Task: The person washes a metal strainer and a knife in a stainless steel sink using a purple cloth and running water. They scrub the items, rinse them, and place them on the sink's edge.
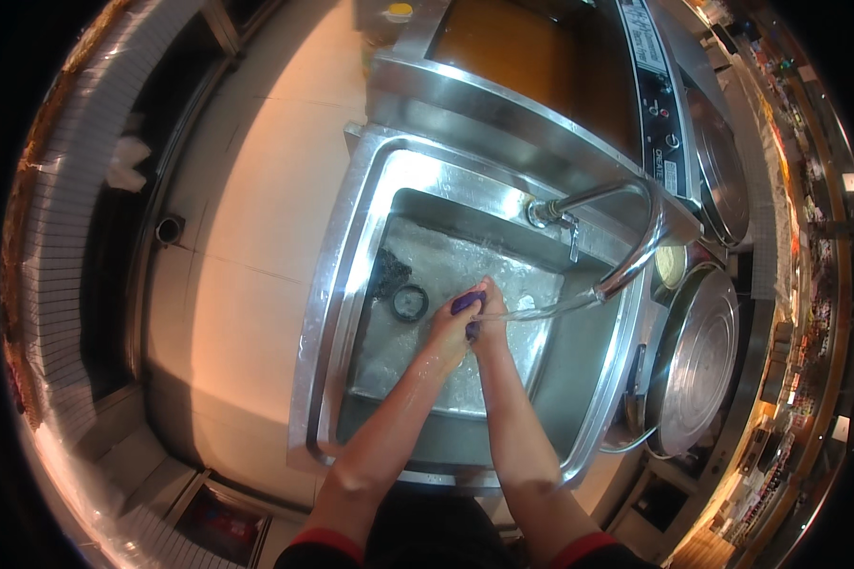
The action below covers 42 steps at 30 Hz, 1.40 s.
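Note:
Both of my hands meet over a stainless steel sink point(341, 235), under a stream of water from the curved metal faucet point(637, 242). A small purple item point(467, 303), perhaps a cloth or sponge, is squeezed between them. My left hand point(450, 327) has its fingers on this purple item, and my right hand point(493, 313) presses against it from the other side. Its exact shape is partly hidden by my fingers. In the basin, left of my hands, lies a dark ring-shaped part point(409, 286), beside a dark mesh-like clump point(391, 272).
Behind the sink stands a deep fryer point(541, 64) with brownish oil and a control panel. Round metal lids point(701, 363) and a pale-filled container point(670, 267) are at the right. A faucet lever point(574, 242) rises at the sink's back edge. Tiled floor point(256, 284) lies left.

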Available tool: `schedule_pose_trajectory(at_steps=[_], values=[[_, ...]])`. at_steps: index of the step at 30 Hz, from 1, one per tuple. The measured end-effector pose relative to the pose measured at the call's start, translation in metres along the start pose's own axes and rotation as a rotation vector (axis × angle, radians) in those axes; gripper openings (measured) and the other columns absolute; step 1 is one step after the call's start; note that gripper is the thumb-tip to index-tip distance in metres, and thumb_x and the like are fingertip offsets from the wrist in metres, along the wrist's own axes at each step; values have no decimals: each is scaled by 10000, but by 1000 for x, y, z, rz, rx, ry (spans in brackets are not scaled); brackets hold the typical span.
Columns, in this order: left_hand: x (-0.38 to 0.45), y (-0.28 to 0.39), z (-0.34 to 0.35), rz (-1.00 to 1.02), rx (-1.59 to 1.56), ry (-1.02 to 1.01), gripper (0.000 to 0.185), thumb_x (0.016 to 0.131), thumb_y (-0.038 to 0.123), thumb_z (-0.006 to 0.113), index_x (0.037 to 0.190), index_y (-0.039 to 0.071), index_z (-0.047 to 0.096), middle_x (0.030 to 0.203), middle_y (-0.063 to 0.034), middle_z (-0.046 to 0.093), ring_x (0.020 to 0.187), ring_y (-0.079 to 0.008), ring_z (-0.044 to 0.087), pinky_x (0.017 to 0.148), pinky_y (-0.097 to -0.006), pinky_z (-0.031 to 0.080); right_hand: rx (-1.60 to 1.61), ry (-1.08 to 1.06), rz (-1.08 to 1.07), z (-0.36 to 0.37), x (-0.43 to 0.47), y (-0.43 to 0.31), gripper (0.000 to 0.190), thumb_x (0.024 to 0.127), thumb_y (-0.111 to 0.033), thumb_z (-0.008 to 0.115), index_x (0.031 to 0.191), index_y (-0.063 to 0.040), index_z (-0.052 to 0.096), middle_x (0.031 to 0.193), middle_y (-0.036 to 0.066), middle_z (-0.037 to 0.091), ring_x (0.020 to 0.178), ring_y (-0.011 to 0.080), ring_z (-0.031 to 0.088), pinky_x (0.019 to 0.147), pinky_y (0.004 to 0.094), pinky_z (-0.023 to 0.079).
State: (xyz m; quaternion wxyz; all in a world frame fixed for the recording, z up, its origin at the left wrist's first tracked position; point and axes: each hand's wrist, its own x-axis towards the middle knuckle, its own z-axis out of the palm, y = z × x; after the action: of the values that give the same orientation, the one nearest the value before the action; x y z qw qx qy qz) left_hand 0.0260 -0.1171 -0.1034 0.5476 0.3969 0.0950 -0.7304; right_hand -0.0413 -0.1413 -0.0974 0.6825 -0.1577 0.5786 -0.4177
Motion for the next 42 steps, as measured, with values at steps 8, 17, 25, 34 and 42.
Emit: schedule_pose_trajectory(at_steps=[8, 17, 25, 34, 42], values=[[-5, -17, 6, 59, 399, 126, 341, 932, 187, 655, 1258, 90, 661, 1323, -75, 619, 1206, -173, 569, 992, -307, 456, 315, -275, -35, -18, -11, 16, 399, 994, -381, 571, 1259, -83, 566, 1121, 87, 631, 996, 225, 620, 866, 340, 508], [-9, -17, 9, 377, 830, 115, 325, 899, 154, 628, 1215, 170, 704, 1182, -145, 692, 1106, -266, 644, 953, -380, 477, 362, -230, 385, -44, -2, 26, 324, 1022, -355, 500, 1240, -129, 578, 1158, 71, 632, 1041, 236, 611, 930, 367, 498], [-25, 1, 18, 585, 1082, 281, 323, 882, 221, 640, 1196, 176, 702, 1420, -152, 539, 1300, -343, 504, 1105, -414, 375, 431, -145, 484, -26, -26, 9, 415, 1047, -365, 401, 1314, -76, 535, 1193, 101, 628, 1092, 236, 606, 972, 383, 489], [-42, -13, 34, 1042, 1491, 86, 136, 856, 200, 699, 874, 73, 743, 901, -126, 703, 858, -292, 646, 895, -445, 479, 778, -535, 404, -35, -6, 22, 236, 977, -346, 483, 946, -113, 505, 873, 35, 511, 770, 168, 496, 704, 286, 423], [-33, -1, 56, 558, 1581, 254, 168, 871, 208, 702, 841, 43, 721, 807, -136, 670, 758, -269, 610, 809, -425, 476, 974, -402, 545, -40, 15, 48, 303, 930, -304, 539, 716, -132, 410, 651, -42, 352, 565, 123, 339, 525, 262, 334]])
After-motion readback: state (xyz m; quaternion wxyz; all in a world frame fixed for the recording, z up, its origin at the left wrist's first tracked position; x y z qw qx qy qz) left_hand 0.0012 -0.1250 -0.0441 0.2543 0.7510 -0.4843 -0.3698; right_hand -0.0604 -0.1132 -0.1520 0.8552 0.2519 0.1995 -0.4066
